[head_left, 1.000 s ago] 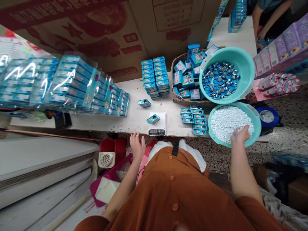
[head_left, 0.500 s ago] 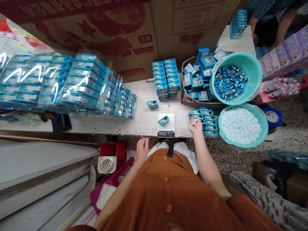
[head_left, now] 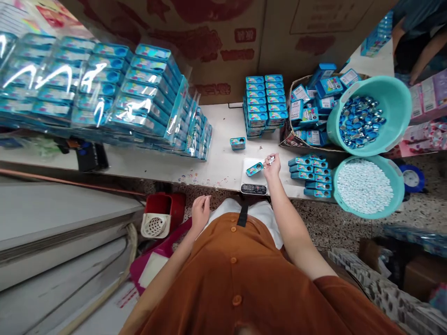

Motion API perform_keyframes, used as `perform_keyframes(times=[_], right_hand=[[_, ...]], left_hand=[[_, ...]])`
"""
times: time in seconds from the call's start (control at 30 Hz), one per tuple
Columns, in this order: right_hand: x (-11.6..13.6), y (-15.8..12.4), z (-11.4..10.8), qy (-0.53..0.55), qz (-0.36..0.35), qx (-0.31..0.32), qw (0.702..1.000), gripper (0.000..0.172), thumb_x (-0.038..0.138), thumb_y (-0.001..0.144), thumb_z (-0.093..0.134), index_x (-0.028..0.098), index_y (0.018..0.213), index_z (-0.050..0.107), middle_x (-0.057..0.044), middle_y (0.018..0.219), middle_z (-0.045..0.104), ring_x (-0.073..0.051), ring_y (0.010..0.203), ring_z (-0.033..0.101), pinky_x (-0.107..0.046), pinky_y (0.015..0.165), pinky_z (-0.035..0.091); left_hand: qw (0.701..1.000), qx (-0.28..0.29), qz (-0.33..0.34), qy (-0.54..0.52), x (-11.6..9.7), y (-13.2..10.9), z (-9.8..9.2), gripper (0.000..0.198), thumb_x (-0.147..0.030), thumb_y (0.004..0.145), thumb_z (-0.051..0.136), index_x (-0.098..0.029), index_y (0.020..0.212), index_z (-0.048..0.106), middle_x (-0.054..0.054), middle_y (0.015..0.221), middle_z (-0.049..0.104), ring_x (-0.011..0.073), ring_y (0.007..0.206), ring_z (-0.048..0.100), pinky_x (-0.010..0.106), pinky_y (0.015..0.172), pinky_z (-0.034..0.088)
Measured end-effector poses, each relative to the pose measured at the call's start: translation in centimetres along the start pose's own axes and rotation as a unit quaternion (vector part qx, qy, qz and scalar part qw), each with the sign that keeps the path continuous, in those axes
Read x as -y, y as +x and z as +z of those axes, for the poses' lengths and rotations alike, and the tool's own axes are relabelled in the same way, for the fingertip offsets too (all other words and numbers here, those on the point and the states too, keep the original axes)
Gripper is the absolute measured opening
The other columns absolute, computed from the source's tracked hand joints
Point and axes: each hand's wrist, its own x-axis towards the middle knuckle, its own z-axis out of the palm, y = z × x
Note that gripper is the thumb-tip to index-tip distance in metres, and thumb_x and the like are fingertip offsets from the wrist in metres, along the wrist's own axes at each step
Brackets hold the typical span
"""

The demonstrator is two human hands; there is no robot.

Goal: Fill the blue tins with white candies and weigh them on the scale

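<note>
Head view, near to far:
1. Left hand (head_left: 200, 214) is open and loose by the edge of the bench (head_left: 216, 163), holding nothing.
2. Right hand (head_left: 271, 167) pinches a few white candies (head_left: 270, 160) just beside a blue tin (head_left: 254, 169).
3. That tin lies on a white scale (head_left: 252, 182).
4. Farther right, 1 teal tub (head_left: 370, 215) holds more candies, and a second teal tub (head_left: 394, 102) behind it holds blue lids (head_left: 359, 122).
</note>
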Motion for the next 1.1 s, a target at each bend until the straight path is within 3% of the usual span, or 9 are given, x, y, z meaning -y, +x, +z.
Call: perform_keyframes(times=[0.2,0.43,0.77,1.1], right_hand=[[-1.4,0.1,0.6,-0.067,-0.074,-0.034,0.994,0.044,0.058,0.087,0.042,0.022,0.063,0.039,0.008,0.051,0.041,-0.004,0.039,0.039,-0.017,0.032,0.024],[-2.9,-0.1,1.1,-0.116,-0.171,-0.035,0.978,0.051,0.061,0.087,0.040,0.021,0.054,0.039,0.005,0.047,0.044,-0.007,0.045,0.050,-0.020,0.046,0.042],[-2.8,-0.4,1.3,-0.132,-0.159,-0.039,0.978,0.054,0.063,0.087,0.036,0.022,0.053,0.041,0.003,0.046,0.048,-0.010,0.046,0.056,-0.023,0.050,0.047],[-3.0,-0.6,1.6,-0.132,-0.150,-0.038,0.979,0.052,0.061,0.087,0.039,0.020,0.055,0.044,0.005,0.046,0.047,-0.007,0.043,0.054,-0.019,0.048,0.046]], left_hand=[[1.000,-0.009,-0.018,-0.004,1.5,-0.2,-0.4,0.038,-0.041,0.094,0.036,-0.020,0.099,0.067,0.008,0.102,0.067,0.0224,0.107,0.056,0.040,0.100,0.042],[1.000,-0.006,-0.012,-0.010,1.9,0.1,-0.8,0.038,-0.040,0.094,0.036,-0.020,0.099,0.067,0.008,0.102,0.067,0.0221,0.105,0.057,0.039,0.098,0.043],[1.000,-0.005,-0.022,-0.018,1.8,0.8,-0.9,0.038,-0.041,0.094,0.035,-0.020,0.097,0.067,0.007,0.099,0.068,0.0219,0.101,0.058,0.039,0.097,0.044],[0.999,-0.009,-0.028,-0.029,1.9,1.0,-0.8,0.037,-0.039,0.093,0.037,-0.020,0.096,0.068,0.007,0.100,0.069,0.0220,0.101,0.058,0.039,0.096,0.044]])
